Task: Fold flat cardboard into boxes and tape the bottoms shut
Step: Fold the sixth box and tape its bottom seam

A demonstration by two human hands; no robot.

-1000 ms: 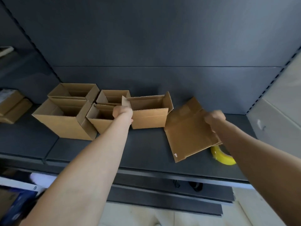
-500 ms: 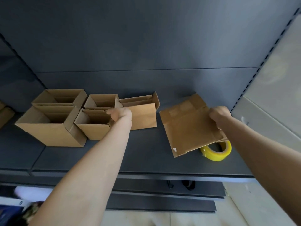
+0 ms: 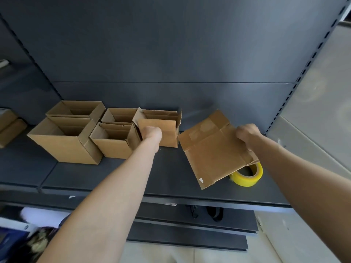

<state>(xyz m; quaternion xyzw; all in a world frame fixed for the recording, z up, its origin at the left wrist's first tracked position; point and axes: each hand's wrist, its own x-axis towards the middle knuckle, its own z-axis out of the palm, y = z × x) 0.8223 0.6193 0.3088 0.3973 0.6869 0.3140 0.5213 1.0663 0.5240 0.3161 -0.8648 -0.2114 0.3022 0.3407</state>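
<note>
On the dark shelf [image 3: 117, 179] my left hand [image 3: 151, 133] grips the front wall of a small open cardboard box [image 3: 167, 138], which stands beside a row of other open boxes. My right hand [image 3: 247, 134] holds the far right edge of a stack of flat cardboard blanks [image 3: 212, 156], tilted over a yellow tape roll [image 3: 248, 175] that lies half hidden under them.
Several folded boxes stand to the left: a large box [image 3: 62, 147], another large one [image 3: 76, 109] behind it, and two small boxes [image 3: 112, 143] [image 3: 119, 114]. More cardboard [image 3: 9, 128] lies at far left. A grey upright [image 3: 311, 103] bounds the shelf on the right.
My left hand has pushed the small box left and back until it stands against the row of boxes. The flat blanks stay in my right hand.
</note>
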